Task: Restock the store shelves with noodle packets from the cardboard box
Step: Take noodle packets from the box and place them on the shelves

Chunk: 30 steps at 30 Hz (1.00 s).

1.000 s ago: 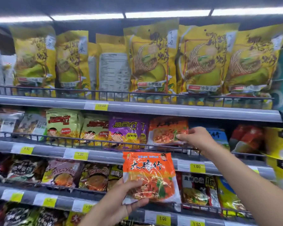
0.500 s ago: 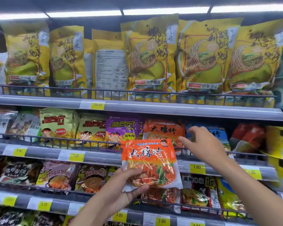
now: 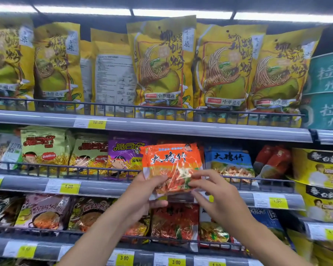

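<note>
Two hands hold one orange noodle packet in the head view, upright, with its printed face toward the camera, in front of the middle shelf. The left hand grips the packet's lower left corner: the thumb lies on the front film, and the other fingers curl under and behind the bottom edge. The right hand pinches the lower right corner, its bent fingertips on the front and the thumb tucked beneath the edge. Between the two sets of fingers the packet's bottom part sits just over the wire rail of that shelf. Whether it touches the rail cannot be told. Above the fingers, the top of the packet covers other orange packs standing behind it. Left of the left thumb stands a purple packet, then green packets further out. Right of the right fingertips stands a blue packet, and well beyond it yellow cups. Below both hands, on the next shelf down, a red packet stands behind its own rail. High above the fingers, tall yellow bags fill the top shelf, with a yellow price tag on its front edge and teal boxes at the far right.
</note>
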{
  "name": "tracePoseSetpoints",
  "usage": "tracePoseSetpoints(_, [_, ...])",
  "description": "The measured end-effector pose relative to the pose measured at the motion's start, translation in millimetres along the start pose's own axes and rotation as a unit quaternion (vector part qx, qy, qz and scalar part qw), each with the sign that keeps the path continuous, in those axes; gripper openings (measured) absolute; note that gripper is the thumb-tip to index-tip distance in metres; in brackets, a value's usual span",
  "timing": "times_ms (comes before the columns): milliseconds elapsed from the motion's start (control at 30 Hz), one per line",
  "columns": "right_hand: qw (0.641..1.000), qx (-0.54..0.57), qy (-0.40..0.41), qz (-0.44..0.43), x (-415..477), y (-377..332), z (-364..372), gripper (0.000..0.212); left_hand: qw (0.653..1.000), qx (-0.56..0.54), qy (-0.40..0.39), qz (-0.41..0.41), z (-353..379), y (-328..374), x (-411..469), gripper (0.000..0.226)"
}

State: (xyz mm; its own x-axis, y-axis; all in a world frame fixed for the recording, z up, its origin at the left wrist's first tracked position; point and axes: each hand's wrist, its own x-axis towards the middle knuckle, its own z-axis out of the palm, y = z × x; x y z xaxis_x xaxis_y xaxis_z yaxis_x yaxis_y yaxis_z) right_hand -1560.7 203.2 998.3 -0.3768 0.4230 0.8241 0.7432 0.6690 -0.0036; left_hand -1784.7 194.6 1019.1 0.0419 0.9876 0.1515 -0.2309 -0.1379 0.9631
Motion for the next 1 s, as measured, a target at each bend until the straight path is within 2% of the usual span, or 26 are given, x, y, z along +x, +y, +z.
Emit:
tracePoseSetpoints(67, [1.000, -0.013, 0.021, 0.011, 9, 5, 0, 0.024, 0.989, 0.146, 0.028, 0.029, -1, 10, 7, 0.032])
tracePoseSetpoints(133, [0.998, -0.033, 0.037, 0.025, 19, 8, -1, 0.021, 0.977, 0.203, 0.033, 0.061, -1, 21, 12, 0.011])
tracePoseSetpoints(167, [0.997, -0.050, 0.043, 0.028, 24, 9, -1, 0.019, 0.973, 0.217, 0.031, 0.077, -2, 26, 16, 0.008])
tracePoseSetpoints(300, [0.993, -0.100, 0.042, 0.049, 41, 18, 0, 0.014, 0.952, 0.265, 0.057, 0.144, -2, 37, 34, 0.053])
tracePoseSetpoints(333, [0.992, -0.104, 0.037, 0.059, 45, 21, 1, 0.015, 0.939, 0.292, 0.069, 0.168, -3, 36, 39, 0.052])
tracePoseSetpoints(467, [0.990, -0.119, -0.012, 0.068, 55, 30, 10, 0.025, 0.854, 0.431, 0.098, 0.275, -4, 32, 54, 0.014])
tracePoseSetpoints(633, [0.986, -0.127, -0.059, 0.088, 60, 30, 11, 0.036, 0.774, 0.559, 0.106, 0.277, -5, 30, 60, 0.022])
tracePoseSetpoints(733, [0.981, -0.162, -0.076, 0.077, 59, 30, 7, 0.040, 0.743, 0.602, 0.124, 0.265, -9, 30, 59, 0.025])
tracePoseSetpoints(867, [0.979, -0.166, -0.106, 0.061, 51, 25, 1, 0.047, 0.750, 0.615, 0.100, 0.223, -11, 27, 54, 0.020])
tracePoseSetpoints(967, [0.985, -0.117, -0.106, 0.074, 49, 26, -5, 0.034, 0.763, 0.593, 0.102, 0.236, -14, 24, 55, 0.004])
tracePoseSetpoints(1000, [0.989, -0.092, -0.080, 0.087, 52, 26, -6, 0.026, 0.769, 0.576, 0.124, 0.248, -15, 24, 57, 0.010])
